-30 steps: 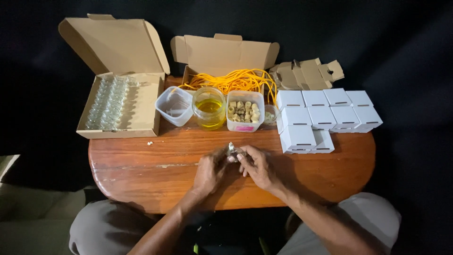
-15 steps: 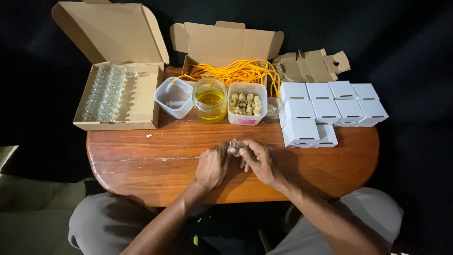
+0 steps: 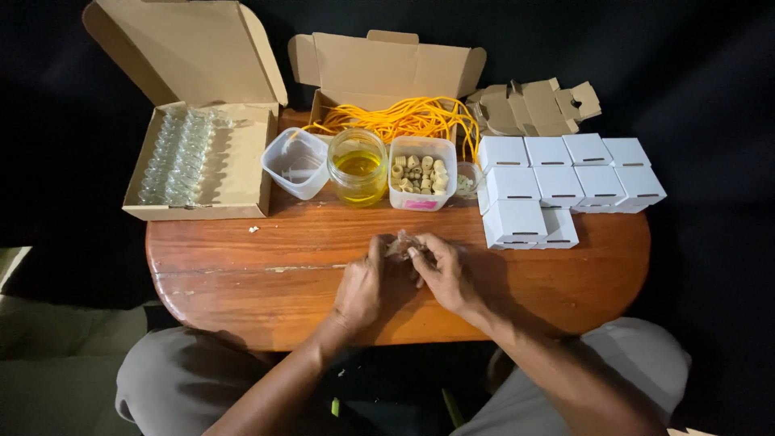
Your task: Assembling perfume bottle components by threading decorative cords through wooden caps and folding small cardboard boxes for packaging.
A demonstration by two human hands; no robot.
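Observation:
My left hand and my right hand meet over the middle of the oval wooden table. Between their fingertips they pinch a small clear glass item, mostly covered by fingers. Just beyond the hands stand a clear tub of small beige caps, a glass jar of yellow liquid and an empty-looking clear tub. What exactly the small item is stays too hidden to tell.
An open cardboard box of small glass bottles sits at the left. Another open box holds yellow cord at the back. Several small white boxes crowd the right, with flattened brown cartons behind them. My knees show below the table edge.
Both hands stay together on the small item, with only slight finger shifts. The head camera has tipped a little, so the table sits lower in view.

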